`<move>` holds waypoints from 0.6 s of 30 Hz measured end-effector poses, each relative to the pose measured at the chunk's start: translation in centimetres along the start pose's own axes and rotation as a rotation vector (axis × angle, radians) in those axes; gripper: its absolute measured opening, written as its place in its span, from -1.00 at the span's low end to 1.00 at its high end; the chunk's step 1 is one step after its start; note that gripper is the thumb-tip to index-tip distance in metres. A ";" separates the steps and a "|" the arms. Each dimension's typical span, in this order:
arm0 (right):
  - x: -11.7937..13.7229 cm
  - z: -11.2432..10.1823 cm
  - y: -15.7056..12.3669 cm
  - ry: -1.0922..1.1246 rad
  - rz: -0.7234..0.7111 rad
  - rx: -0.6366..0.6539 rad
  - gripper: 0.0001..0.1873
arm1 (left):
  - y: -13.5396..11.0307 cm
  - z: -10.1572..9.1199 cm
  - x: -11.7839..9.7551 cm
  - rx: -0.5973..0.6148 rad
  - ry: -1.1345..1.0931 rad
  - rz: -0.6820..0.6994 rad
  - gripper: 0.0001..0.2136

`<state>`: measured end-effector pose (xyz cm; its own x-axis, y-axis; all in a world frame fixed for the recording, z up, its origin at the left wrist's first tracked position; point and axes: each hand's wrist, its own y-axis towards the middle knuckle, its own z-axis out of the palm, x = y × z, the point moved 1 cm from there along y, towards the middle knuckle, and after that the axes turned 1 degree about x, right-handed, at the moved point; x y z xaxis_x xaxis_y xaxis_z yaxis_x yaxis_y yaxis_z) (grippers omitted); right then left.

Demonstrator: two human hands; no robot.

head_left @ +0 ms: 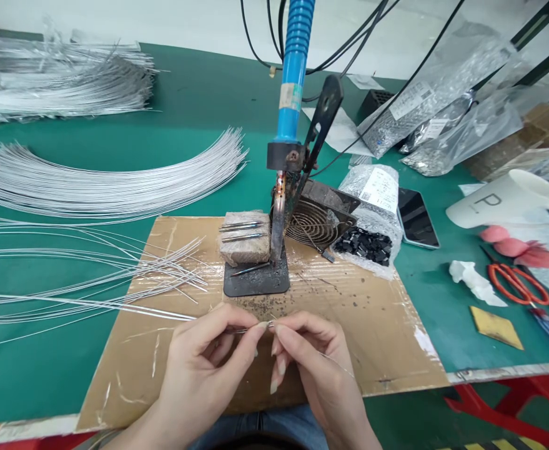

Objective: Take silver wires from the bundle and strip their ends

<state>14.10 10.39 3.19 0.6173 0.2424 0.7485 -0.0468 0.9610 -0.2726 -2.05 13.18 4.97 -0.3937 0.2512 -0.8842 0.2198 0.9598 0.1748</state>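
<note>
My left hand point(208, 353) is closed in a pinch on the end of a thin silver wire point(91, 304) that runs off to the left over the cardboard sheet point(381, 325). My right hand point(309, 356) is pinched against it at the same spot, holding a small part I cannot make out. A fine wire trails from it to the right. Just beyond the hands stands a blue-handled soldering iron point(293, 75) in its dark stand point(258, 281), tip down beside a sponge block point(245, 240).
Bundles of silver wires point(105, 181) fan across the green table at left. A small fan point(318, 219), a bag of black parts point(365, 240), a phone point(417, 217), a white mug point(508, 200), orange scissors point(518, 281) and plastic bags lie to the right.
</note>
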 end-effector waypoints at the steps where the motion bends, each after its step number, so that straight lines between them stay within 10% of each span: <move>1: 0.0 0.1 0.0 0.001 0.005 -0.009 -0.84 | 0.0 0.0 0.0 -0.003 -0.005 -0.001 -0.87; 18: -2.4 1.2 -0.3 0.178 -0.096 -0.092 -0.89 | -0.1 0.1 -0.1 -0.039 0.015 0.013 -0.90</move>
<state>11.72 9.68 2.23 0.7451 0.1152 0.6570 0.0856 0.9603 -0.2655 -1.99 13.10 4.98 -0.4046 0.2651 -0.8752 0.1904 0.9605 0.2029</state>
